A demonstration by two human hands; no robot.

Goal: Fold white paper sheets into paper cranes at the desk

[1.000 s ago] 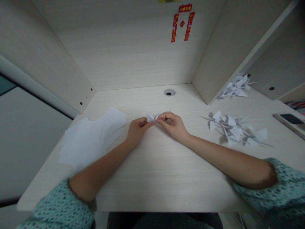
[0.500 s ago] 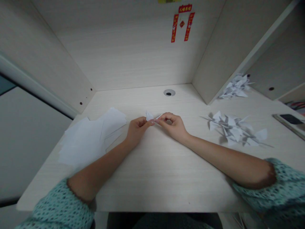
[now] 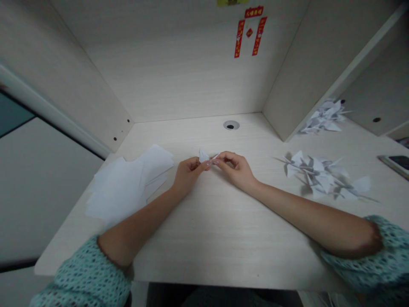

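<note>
My left hand (image 3: 188, 172) and my right hand (image 3: 234, 168) meet at the middle of the pale wooden desk (image 3: 223, 230). Both pinch a small folded white paper piece (image 3: 204, 156) between their fingertips, a point of it sticking up above the fingers. Both forearms rest on the desk, with teal patterned sleeves at the bottom corners. A loose stack of white paper sheets (image 3: 124, 185) lies just left of my left hand.
A heap of folded white paper cranes (image 3: 322, 177) lies to the right, and a second heap (image 3: 324, 119) sits further back beyond a partition panel (image 3: 287, 85). A cable hole (image 3: 231, 125) is in the desk at the back. A dark phone (image 3: 399, 162) lies at the far right edge.
The camera has shifted slightly, moving the scene a little to the right. My fingers have worked the folded paper a bit; the hands stay in the same place.
</note>
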